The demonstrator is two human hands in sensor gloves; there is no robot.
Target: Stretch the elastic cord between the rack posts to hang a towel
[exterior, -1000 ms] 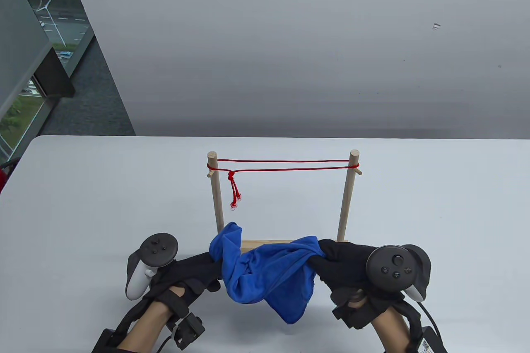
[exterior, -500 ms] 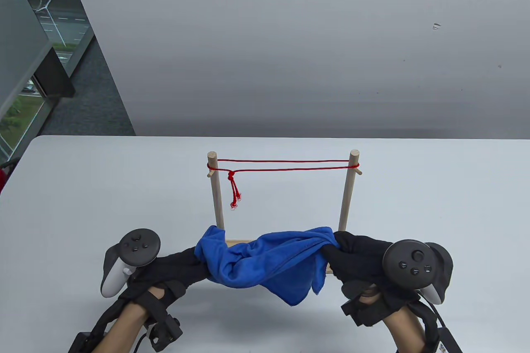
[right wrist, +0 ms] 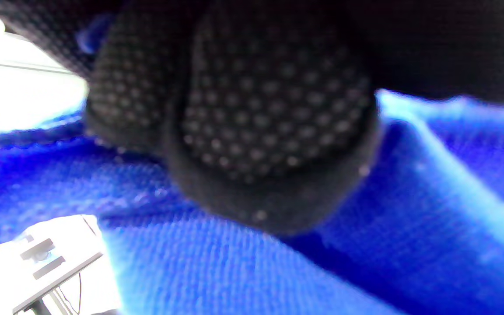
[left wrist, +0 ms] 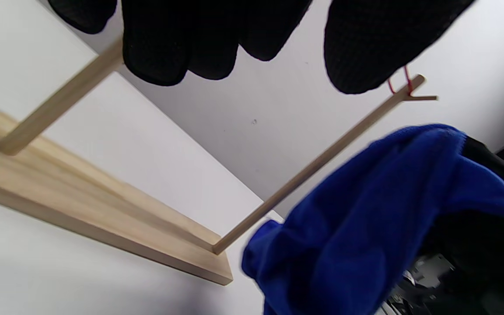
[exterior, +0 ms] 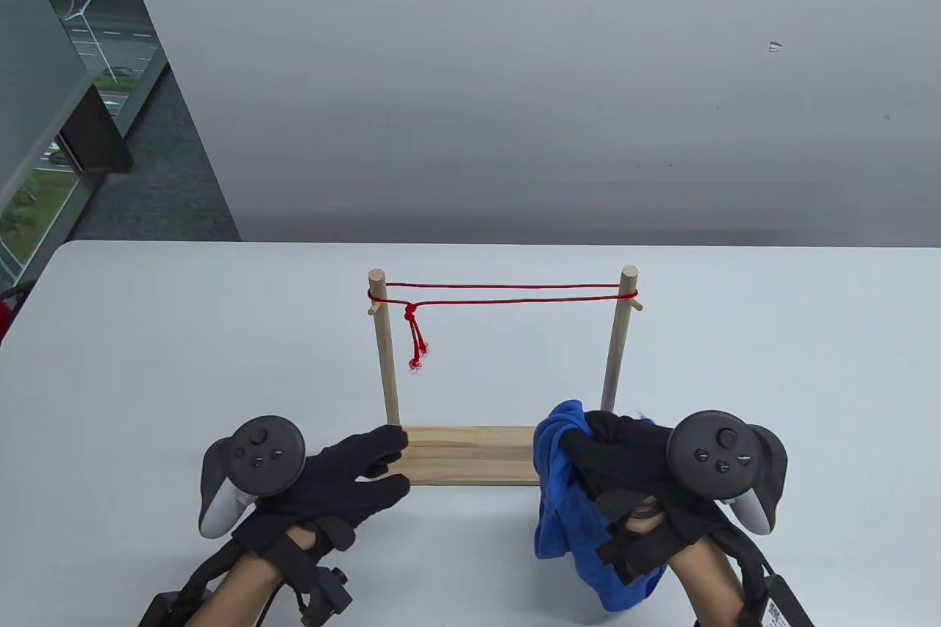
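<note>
Change: since half a second ago my left hand (exterior: pixel 334 484) has let go of the towel (exterior: pixel 562 502), which now hangs bunched from my right hand (exterior: pixel 632 465) alone.
Left hand: fingers spread and holding nothing, fingertips (exterior: pixel 393 439) at the near left end of the rack base (exterior: pixel 470 454); whether they touch it I cannot tell.
Right hand: clenched on the blue towel, just in front of the right post (exterior: pixel 617 344).
Cord: red cord (exterior: pixel 507 292) already stretched between the left post (exterior: pixel 384 348) and right post, beyond and above both hands, running left to right, knot (exterior: pixel 410 309) near the left post.
Key relation: the towel lies at my right hand, below the cord's right end; I judge it must rise and travel away from me to drape over the line.
Nearer hand: right.
</note>
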